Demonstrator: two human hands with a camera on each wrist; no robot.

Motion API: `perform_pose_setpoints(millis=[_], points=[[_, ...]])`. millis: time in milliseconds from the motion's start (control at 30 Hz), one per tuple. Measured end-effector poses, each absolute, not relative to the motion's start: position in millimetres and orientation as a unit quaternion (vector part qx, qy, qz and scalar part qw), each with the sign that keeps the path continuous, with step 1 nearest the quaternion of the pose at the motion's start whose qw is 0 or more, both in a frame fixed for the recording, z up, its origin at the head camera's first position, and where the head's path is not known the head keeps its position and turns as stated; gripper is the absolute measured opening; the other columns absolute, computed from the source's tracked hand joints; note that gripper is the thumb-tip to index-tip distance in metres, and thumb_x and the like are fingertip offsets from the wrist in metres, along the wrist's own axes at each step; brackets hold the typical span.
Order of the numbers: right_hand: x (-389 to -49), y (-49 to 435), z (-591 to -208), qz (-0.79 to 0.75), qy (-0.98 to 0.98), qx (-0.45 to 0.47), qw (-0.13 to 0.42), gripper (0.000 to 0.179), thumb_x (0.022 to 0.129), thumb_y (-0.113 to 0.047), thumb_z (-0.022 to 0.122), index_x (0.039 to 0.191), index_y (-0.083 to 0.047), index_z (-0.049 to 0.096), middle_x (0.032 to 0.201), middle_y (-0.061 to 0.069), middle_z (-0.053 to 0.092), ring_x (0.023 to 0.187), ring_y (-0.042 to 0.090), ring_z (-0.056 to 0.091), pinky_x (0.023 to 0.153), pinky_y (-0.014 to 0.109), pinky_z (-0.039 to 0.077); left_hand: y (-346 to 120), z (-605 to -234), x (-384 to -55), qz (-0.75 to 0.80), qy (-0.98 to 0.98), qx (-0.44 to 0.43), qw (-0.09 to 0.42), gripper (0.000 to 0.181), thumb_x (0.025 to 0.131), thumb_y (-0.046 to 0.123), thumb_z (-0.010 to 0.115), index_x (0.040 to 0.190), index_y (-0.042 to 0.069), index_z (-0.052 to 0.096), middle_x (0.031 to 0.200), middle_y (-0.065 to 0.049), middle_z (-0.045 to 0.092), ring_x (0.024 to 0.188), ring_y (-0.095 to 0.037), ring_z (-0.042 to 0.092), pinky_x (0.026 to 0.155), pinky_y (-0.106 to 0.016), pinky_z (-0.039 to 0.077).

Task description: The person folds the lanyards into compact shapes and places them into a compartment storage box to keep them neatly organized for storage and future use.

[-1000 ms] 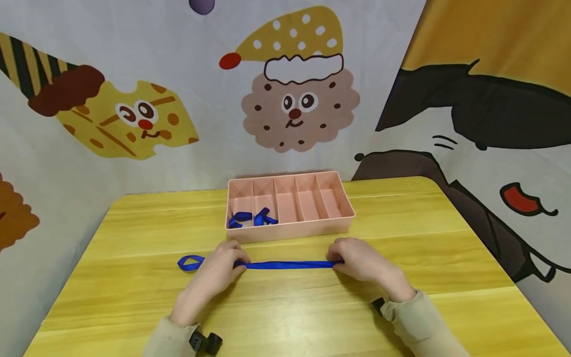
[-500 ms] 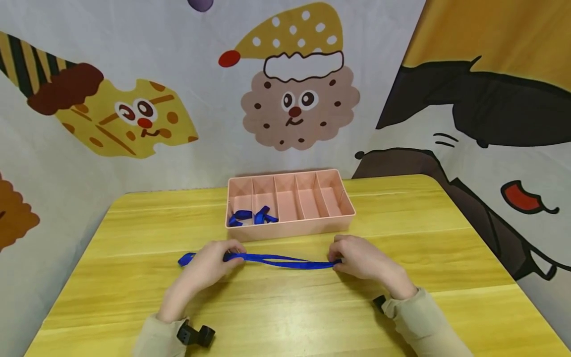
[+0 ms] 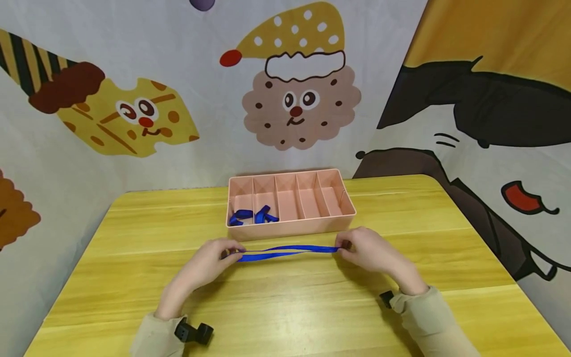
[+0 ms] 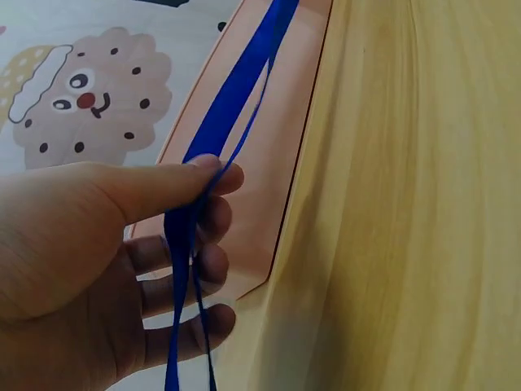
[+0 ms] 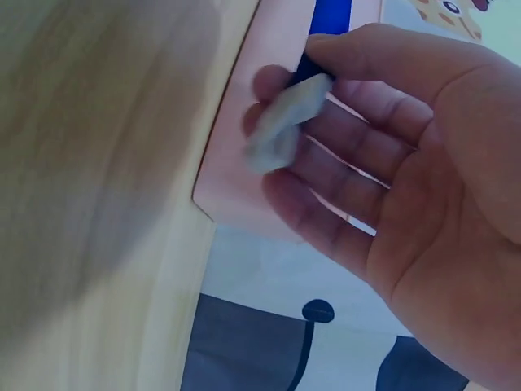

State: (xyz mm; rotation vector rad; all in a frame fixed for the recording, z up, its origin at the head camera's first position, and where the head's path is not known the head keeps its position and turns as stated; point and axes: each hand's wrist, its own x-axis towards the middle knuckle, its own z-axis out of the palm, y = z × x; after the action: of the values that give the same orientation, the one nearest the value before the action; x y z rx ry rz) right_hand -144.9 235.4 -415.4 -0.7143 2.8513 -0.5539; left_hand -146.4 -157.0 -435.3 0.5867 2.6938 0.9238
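Note:
A long, doubled blue lanyard point(image 3: 290, 249) is stretched between both hands, in front of the pink box. Its two strands spread apart in the middle. My left hand point(image 3: 209, 260) pinches the strands between thumb and forefinger; in the left wrist view the lanyard point(image 4: 236, 90) runs past the fingertips, and its tails hang down across the other fingers. At the opposite end, my right hand point(image 3: 368, 248) pinches the lanyard between thumb and fingers. A blurred pale end piece point(image 5: 289, 122) dangles below that pinch in the right wrist view.
Behind the hands, a pink divided box point(image 3: 294, 228) stands on the wooden table point(image 3: 285, 317). Folded blue straps lie in its two leftmost compartments: one strap point(image 3: 241, 215) at far left, another point(image 3: 265, 215) beside it. A cartoon-print cloth point(image 3: 214, 148) hangs at the back.
The lanyard has risen and moved away from me, nearer the box, and its strands have parted. Its left-hand loop no longer shows past my left hand. My right hand has shifted slightly up and right.

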Motion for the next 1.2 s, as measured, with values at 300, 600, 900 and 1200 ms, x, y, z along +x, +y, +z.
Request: perform_pose_setpoints(millis=[300,600,900,1200], points=[[-141.3,237.2,-406.7,-0.267,0.928,-0.260,0.022,0.011,0.096,-0.007,0.071,0.097,-0.017,0.076,0.091,-0.003,0.077,0.085,0.001,0.064,0.079,0.030,0.060,-150.3,-439.6,-142.0,0.269,0.929,0.206,0.151,0.031,0.099,0.032,0.074,0.123,0.012,0.075,0.099,0.003,0.073,0.088,-0.013,0.063,0.081,-0.034,0.056],[-136.1,236.1,-396.1,-0.310,0.909,-0.276,-0.030,0.017,0.095,-0.002,0.072,0.101,-0.017,0.078,0.096,-0.006,0.079,0.090,0.005,0.070,0.082,0.027,0.061,-119.4,-445.7,-135.0,0.262,0.934,0.217,0.112,0.043,0.097,0.032,0.076,0.135,0.012,0.070,0.137,-0.008,0.071,0.128,-0.030,0.068,0.109,-0.051,0.055],[-134.6,242.2,-393.5,-0.399,0.875,-0.269,-0.057,0.020,0.097,-0.001,0.072,0.103,-0.019,0.077,0.096,-0.005,0.077,0.089,0.000,0.066,0.080,0.022,0.058,-68.5,-455.1,-136.3,0.347,0.903,0.230,0.109,0.058,0.099,0.032,0.074,0.150,0.009,0.058,0.139,-0.011,0.071,0.130,-0.031,0.067,0.111,-0.051,0.054],[-134.3,252.7,-383.4,-0.430,0.872,-0.215,-0.093,0.017,0.098,0.000,0.069,0.102,-0.014,0.078,0.093,-0.015,0.072,0.084,0.000,0.064,0.071,0.021,0.052,-58.4,-452.5,-139.4,0.393,0.870,0.250,0.160,0.031,0.103,0.026,0.070,0.129,0.010,0.072,0.091,0.001,0.073,0.077,-0.010,0.064,0.068,-0.024,0.053]])
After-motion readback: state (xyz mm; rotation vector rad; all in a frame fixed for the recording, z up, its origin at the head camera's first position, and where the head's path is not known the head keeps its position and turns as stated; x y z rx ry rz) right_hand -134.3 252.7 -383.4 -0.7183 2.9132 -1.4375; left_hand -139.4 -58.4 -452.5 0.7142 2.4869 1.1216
